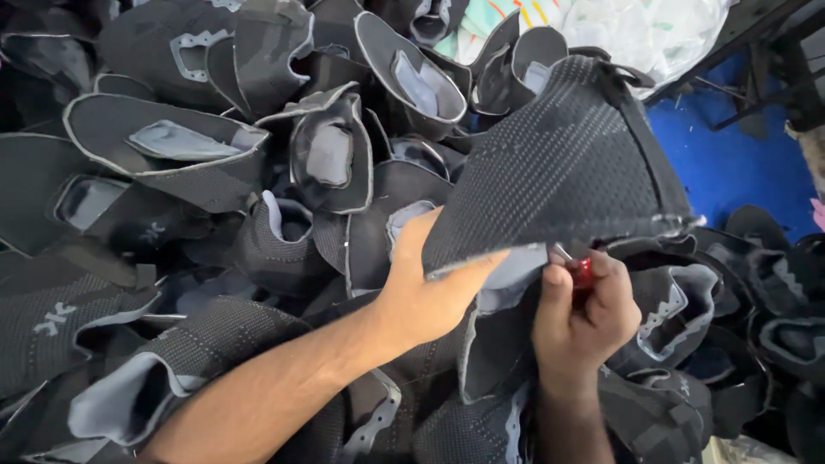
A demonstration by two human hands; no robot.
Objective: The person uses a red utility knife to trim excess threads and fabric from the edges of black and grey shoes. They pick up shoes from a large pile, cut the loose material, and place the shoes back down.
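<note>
1. Blue floor [730, 163] shows at the far right, beside dark bars of a frame [756, 51]; a pale plastic bag [636, 30] lies at the far edge, right of centre.
2. Pile of shoe uppers [172, 172]: black knitted pieces with grey lining and pale edging, heaped loosely and overlapping, filling the scene from the left edge to the near right corner.
3. Raised upper [559, 163]: one black knitted piece held above the pile, right of centre, its outer face toward the viewer, its pale-edged lower border running from centre toward the right, grey lining visible beneath that border.
4. Left hand [430, 288]: reaches in from the near left, forearm bare; the fingers pass under the raised upper, thumb on its lower edge, closed on the piece at its left lower corner.
5. Right hand [584, 314]: comes up from the near edge just right of the left hand, curled into a fist directly under the raised upper's lower border and touching its lining.
6. Small red tool [583, 273]: clasped inside the right fist, only its red tip showing between the fingers; its kind cannot be told.
</note>
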